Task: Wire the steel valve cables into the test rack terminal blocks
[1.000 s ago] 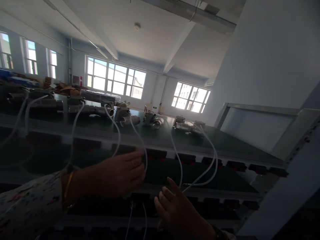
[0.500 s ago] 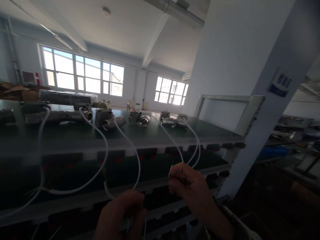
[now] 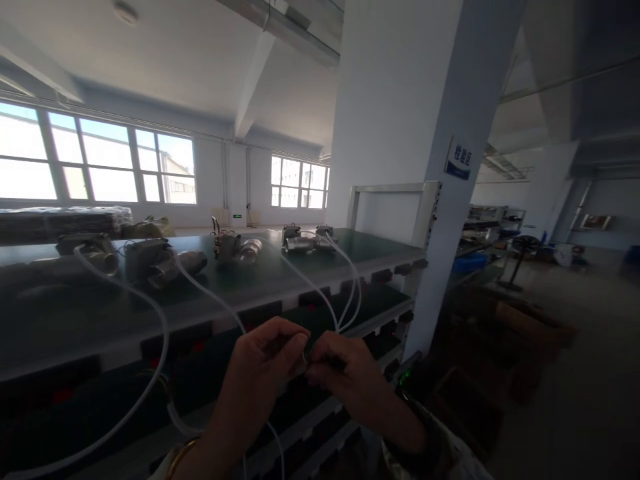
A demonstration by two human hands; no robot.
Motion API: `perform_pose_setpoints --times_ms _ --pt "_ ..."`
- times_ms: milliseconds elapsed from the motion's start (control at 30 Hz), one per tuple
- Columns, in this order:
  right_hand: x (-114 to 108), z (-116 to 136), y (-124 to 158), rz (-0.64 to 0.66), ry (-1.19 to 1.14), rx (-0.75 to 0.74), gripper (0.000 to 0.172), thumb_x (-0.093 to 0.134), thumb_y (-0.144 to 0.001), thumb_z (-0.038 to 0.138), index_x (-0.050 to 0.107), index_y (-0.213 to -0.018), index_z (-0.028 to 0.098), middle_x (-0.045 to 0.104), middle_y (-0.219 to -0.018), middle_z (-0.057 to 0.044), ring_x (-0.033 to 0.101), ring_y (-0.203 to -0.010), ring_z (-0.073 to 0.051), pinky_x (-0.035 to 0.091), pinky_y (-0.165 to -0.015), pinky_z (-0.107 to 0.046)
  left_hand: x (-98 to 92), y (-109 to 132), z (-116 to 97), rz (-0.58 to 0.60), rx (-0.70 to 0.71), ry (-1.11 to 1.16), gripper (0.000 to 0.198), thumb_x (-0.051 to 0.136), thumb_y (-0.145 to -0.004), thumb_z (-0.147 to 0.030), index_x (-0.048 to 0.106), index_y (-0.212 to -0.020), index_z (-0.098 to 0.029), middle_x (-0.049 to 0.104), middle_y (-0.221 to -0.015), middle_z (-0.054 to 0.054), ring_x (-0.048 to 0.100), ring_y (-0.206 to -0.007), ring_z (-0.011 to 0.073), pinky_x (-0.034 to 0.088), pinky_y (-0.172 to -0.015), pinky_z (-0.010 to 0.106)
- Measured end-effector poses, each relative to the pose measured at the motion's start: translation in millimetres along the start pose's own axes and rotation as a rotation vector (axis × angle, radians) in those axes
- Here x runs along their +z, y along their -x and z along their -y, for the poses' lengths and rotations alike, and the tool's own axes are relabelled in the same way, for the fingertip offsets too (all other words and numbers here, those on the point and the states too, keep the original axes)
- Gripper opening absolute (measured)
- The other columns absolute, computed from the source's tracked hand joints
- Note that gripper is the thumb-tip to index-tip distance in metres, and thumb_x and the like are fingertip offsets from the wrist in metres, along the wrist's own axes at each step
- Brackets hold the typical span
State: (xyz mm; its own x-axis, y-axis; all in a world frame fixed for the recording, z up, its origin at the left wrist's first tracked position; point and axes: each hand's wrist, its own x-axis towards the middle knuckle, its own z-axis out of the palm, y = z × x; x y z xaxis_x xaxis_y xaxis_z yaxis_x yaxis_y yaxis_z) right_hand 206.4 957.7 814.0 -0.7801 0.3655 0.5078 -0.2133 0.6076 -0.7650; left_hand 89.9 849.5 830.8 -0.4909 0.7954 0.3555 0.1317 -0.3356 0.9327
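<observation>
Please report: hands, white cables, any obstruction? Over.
Left hand, right hand close together, fingers curled. White cables hang over shelf edge. Fingers hide any grip.

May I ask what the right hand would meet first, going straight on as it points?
Probably the left hand, close in front of the right hand; whether the two touch is unclear.

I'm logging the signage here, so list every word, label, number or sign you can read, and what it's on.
Nothing can be read with certainty.
Blue-and-white rectangular sign on the pale square pillar: lettering too blurred to read.
Small green sign on the far white wall: too small to read.
</observation>
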Motion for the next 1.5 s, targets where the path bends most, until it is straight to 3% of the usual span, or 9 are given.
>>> perform_pose_setpoints --times_ms 333,533,633,700,767,900,1067,1233,1500 --pt "-14 -10 6 0.099 -0.099 0.043 0.011 0.064 -0.073 0.014 0.058 -0.066 0.019 0.058 -0.066 0.005 0.056 -0.061 -0.01 0.042 -0.058 -0.02 18.3 6 31 -0.009 -0.191 0.508 0.022 0.07 -0.074 -0.038 0.068 -0.077 -0.016 0.059 -0.066 0.001 0.049 -0.057 0.0085 0.041 -0.054 0.02" --pt "-21 -10 7 0.152 -0.075 0.029 0.013 0.064 -0.076 0.023 0.057 -0.066 0.019 0.059 -0.066 0.003 0.058 -0.068 -0.013 0.043 -0.066 -0.024 19.6 5 26 -0.053 -0.139 0.424 0.039 0.079 -0.064 -0.03 0.066 -0.098 -0.019 0.057 -0.062 -0.002 0.048 -0.05 0.0073 0.038 -0.048 0.018" --pt "-22 -8 10 0.158 -0.051 0.035 0.011 0.067 -0.073 0.026 0.058 -0.076 0.019 0.057 -0.074 0.002 0.054 -0.067 -0.012 0.041 -0.064 -0.023 15.2 6 26 -0.057 -0.235 0.362 0.029 0.079 -0.062 -0.03 0.068 -0.084 -0.014 0.059 -0.062 0.001 0.052 -0.054 0.0095 0.041 -0.052 0.02" --pt "-17 -8 13 0.096 -0.015 0.026 0.035 0.077 -0.061 0.03 0.058 -0.089 0.021 0.054 -0.08 0.003 0.048 -0.068 -0.012 0.039 -0.062 -0.023 14.1 8 28 -0.089 -0.238 0.312 0.022 0.076 -0.065 -0.031 0.068 -0.077 -0.015 0.061 -0.062 0.002 0.053 -0.057 0.011 0.042 -0.055 0.021" --pt "-7 -10 15 -0.05 -0.013 0.006 0.037 0.078 -0.058 0.033 0.056 -0.087 0.021 0.05 -0.077 0.004 0.043 -0.065 -0.011 0.037 -0.059 -0.023 15.6 9 30 -0.142 -0.125 0.175 0.014 0.072 -0.069 -0.029 0.068 -0.074 -0.017 0.062 -0.063 0.001 0.054 -0.059 0.012 0.042 -0.056 0.021" --pt "12 -13 15 -0.325 -0.045 0.022 0.02 0.058 -0.08 0.03 0.051 -0.065 0.019 0.047 -0.063 0.003 0.043 -0.06 -0.011 0.035 -0.058 -0.024 21.1 10 32 -0.212 0.278 -0.201 0.005 0.065 -0.076 -0.021 0.068 -0.072 -0.021 0.061 -0.066 -0.001 0.055 -0.061 0.0115 0.042 -0.056 0.019" --pt "12 -8 12 -0.294 -0.015 0.065 0.016 0.058 -0.078 0.024 0.052 -0.066 0.018 0.05 -0.065 0.003 0.046 -0.064 -0.012 0.037 -0.062 -0.023 21.7 12 38 -0.212 0.459 -0.285 0.012 0.059 -0.081 -0.018 0.069 -0.082 -0.026 0.062 -0.071 -0.002 0.059 -0.064 0.0107 0.045 -0.057 0.017" --pt "15 -11 10 -0.215 0.026 0.065 0.019 0.051 -0.084 0.029 0.048 -0.069 0.019 0.046 -0.066 0.003 0.044 -0.061 -0.011 0.037 -0.058 -0.022 26.4 11 49 -0.352 0.257 -0.004 0.013 0.062 -0.078 -0.025 0.068 -0.089 -0.024 0.063 -0.069 -0.001 0.058 -0.061 0.0113 0.046 -0.055 0.018" --pt "43 -30 -14 -0.461 0.039 -0.016 0.016 0.047 -0.088 0.033 0.05 -0.079 0.02 0.052 -0.067 0.003 0.052 -0.057 -0.011 0.043 -0.053 -0.022 28.6 -4 78 -0.491 0.046 0.445 0.031 0.067 -0.075 -0.039 0.057 -0.095 -0.017 0.059 -0.067 -0.001 0.054 -0.058 0.0106 0.045 -0.053 0.02"
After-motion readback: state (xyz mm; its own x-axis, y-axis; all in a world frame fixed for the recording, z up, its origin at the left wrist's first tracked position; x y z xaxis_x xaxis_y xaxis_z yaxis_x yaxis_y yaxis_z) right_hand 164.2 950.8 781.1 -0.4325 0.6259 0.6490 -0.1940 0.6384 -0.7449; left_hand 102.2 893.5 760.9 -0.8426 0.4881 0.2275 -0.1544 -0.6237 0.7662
